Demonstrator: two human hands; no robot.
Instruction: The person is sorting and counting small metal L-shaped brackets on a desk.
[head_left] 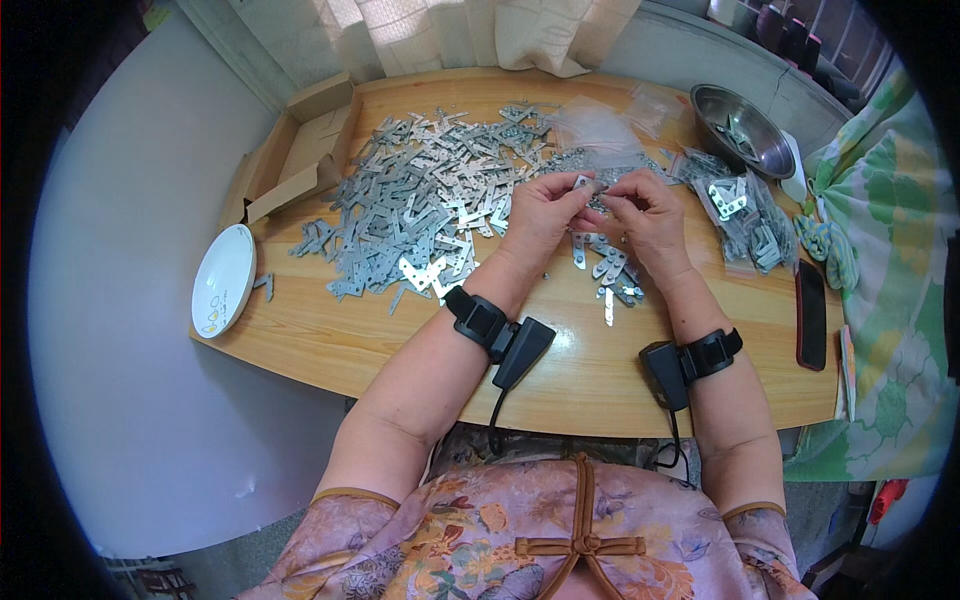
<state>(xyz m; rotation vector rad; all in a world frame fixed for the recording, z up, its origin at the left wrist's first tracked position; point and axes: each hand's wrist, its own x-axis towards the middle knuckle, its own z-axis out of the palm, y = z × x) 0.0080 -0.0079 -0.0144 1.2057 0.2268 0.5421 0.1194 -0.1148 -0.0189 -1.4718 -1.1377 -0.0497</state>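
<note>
My left hand is closed, with a small flat metal bracket between its thumb and fingers. Close beside it, my right hand is pinched together at the bracket's right end; whatever small piece its fingertips hold is hidden. Below the hands lies a small group of metal brackets, some with round fastener heads on them. A wide heap of flat L-shaped corner brackets spreads to the left. Behind my hands are many loose small metal fasteners.
Clear plastic bags lie at the back. Filled bags of brackets, a steel bowl and a dark phone are on the right. An open cardboard box and a white plate stand at the table's left edge.
</note>
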